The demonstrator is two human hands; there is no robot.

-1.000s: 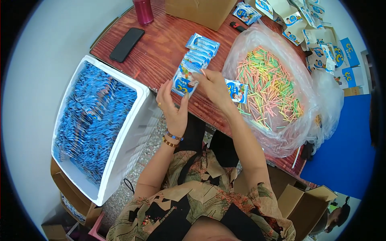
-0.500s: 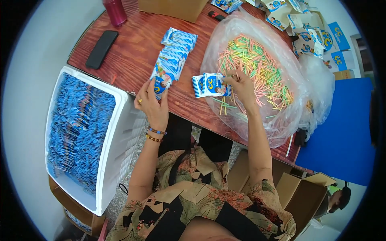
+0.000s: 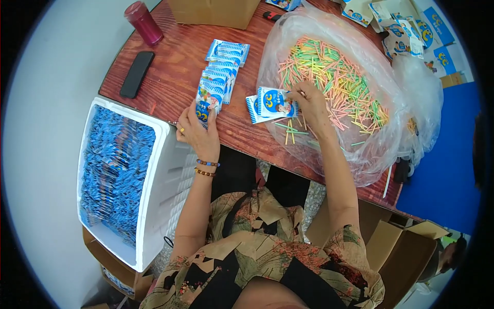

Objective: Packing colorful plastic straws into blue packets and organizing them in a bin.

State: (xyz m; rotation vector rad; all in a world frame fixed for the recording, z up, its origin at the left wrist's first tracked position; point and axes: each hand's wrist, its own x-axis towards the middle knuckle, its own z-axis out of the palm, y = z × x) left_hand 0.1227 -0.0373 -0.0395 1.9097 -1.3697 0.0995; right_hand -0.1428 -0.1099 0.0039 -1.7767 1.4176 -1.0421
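A row of overlapping blue-and-white packets (image 3: 215, 82) runs across the red wood-grain table. My left hand (image 3: 199, 135) has its thumb and fingers around the near end of the closest packet in that row. To the right, my right hand (image 3: 312, 109) pinches the right edge of another blue-and-white packet (image 3: 275, 103). That packet partly covers a second one (image 3: 252, 109) beneath it. Just beyond my right hand, a clear plastic bag (image 3: 275, 56) lies open around a heap of thin pink, yellow and green sticks (image 3: 334, 77). A few sticks poke out below the held packet.
On the left stands a white foam box (image 3: 159, 154) filled with blue packets. A black phone (image 3: 137, 74), a red bottle (image 3: 144, 23) and a cardboard box (image 3: 216, 11) sit on the table's far side. Printed cartons (image 3: 404, 36) pile up at the far right.
The whole view has shifted slightly. My right hand has moved its packet a little farther away over the one beneath. My left hand stays at the near end of the row.
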